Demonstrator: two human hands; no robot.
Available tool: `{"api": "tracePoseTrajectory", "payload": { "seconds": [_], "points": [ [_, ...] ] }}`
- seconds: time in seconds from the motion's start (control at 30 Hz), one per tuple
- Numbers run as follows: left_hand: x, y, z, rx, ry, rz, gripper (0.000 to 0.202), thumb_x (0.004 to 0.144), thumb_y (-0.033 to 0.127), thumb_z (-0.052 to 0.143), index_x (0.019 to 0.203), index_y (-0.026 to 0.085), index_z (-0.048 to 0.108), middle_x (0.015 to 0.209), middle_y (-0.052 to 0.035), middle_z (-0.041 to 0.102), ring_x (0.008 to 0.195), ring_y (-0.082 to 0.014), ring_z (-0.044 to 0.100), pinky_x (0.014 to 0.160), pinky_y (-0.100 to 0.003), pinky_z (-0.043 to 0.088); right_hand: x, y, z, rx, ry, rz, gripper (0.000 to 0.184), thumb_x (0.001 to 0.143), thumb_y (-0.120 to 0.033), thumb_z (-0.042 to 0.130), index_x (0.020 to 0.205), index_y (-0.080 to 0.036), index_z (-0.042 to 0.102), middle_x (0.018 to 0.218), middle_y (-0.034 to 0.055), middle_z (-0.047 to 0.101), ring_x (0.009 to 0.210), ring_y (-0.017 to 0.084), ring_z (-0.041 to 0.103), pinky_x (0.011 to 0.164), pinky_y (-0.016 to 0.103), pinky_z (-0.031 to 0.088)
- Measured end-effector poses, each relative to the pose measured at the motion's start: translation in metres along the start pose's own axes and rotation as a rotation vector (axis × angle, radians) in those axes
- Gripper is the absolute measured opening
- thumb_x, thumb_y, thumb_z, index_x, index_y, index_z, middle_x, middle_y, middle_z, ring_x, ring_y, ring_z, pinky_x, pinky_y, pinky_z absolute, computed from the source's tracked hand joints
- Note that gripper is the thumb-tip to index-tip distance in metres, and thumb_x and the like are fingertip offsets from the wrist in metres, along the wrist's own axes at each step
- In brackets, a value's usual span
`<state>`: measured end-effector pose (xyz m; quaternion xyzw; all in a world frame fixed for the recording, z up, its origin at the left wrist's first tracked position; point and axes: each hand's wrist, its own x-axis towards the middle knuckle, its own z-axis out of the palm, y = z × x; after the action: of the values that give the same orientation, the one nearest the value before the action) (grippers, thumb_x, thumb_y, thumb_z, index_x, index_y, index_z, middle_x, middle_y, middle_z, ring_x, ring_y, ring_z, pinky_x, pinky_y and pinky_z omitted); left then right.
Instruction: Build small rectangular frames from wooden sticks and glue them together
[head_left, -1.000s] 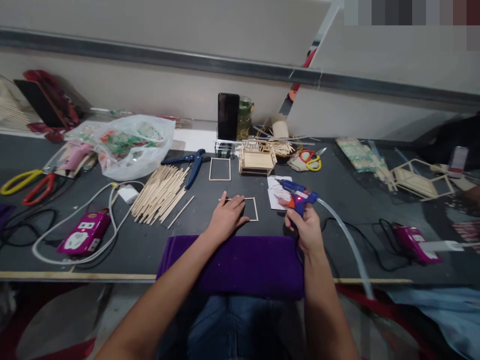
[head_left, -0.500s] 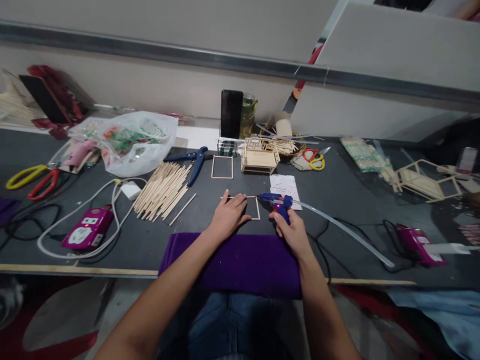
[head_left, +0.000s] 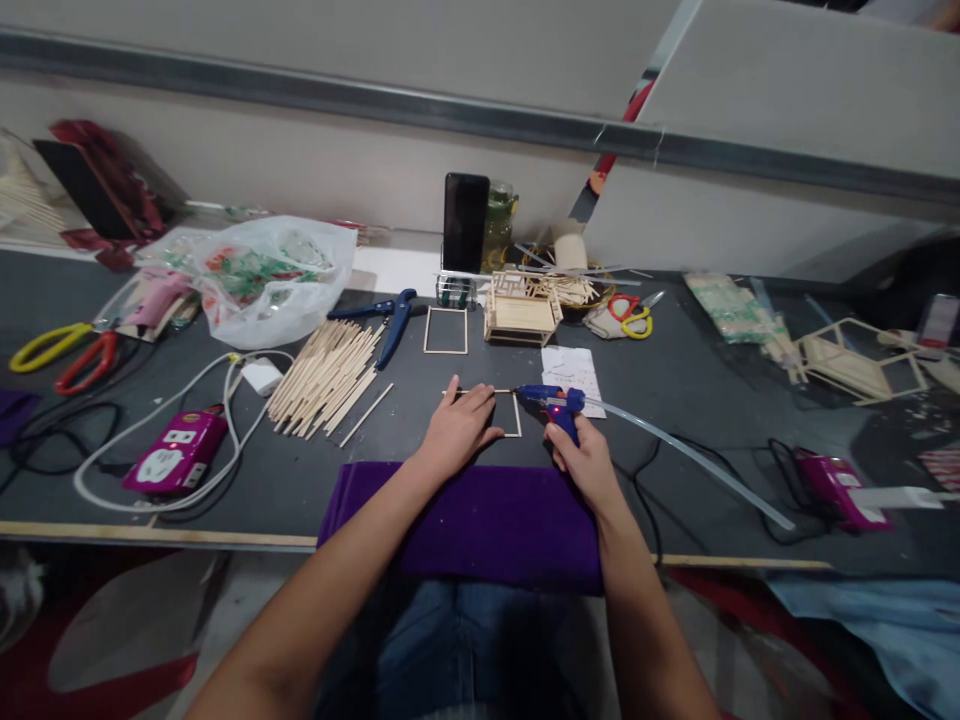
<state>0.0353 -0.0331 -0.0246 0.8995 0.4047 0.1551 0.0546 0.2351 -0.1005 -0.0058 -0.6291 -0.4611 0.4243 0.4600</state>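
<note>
Sticks (head_left: 326, 375) lie in a loose pile on the bench (head_left: 675, 400), left of the work. Next, the left hand (head_left: 459, 428) rests flat, fingers extended, on the stick frame (head_left: 517, 415), hiding its left half. Nozzle of the glue gun (head_left: 551, 398) sits at the frame's upper right corner; contact too small to confirm. Fingers of the right hand (head_left: 586, 462) are closed around the gun's handle, concealing it.

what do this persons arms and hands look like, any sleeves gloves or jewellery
The left hand and right hand are both bare, with no gloves, and no rings can be made out. The forearms are uncovered down to the picture's lower edge: no sleeves, watch or bands in view. Blue jeans show on the lap.
</note>
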Motion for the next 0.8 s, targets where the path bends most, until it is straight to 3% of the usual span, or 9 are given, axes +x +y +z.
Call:
{"api": "tracePoseTrajectory", "payload": {
  "seconds": [0.4,0.8],
  "points": [
    [-0.0004,-0.0005,0.0004,0.001,0.015,0.011,0.040,0.089,0.041,0.055,0.121,0.017,0.059,0.134,-0.0108,0.057,0.126,-0.0233,0.052,0.118,-0.050,0.017,0.0009,0.0037,-0.0016,-0.012,0.005,0.002,0.036,0.079,-0.049,0.061,0.096,-0.017,0.055,0.056,-0.0070,0.050,0.038,0.006,0.038,0.037,0.020,0.030],
    [-0.0005,-0.0013,0.0018,0.009,0.032,0.020,0.041,0.089,0.042,0.055,0.121,0.016,0.059,0.133,-0.0107,0.058,0.126,-0.0229,0.052,0.118,-0.049,0.017,0.0002,0.0052,-0.0029,-0.028,-0.004,0.007,0.040,0.079,-0.052,0.061,0.098,-0.017,0.055,0.058,-0.0049,0.052,0.039,0.006,0.038,0.037,0.020,0.029]
  ]
}}
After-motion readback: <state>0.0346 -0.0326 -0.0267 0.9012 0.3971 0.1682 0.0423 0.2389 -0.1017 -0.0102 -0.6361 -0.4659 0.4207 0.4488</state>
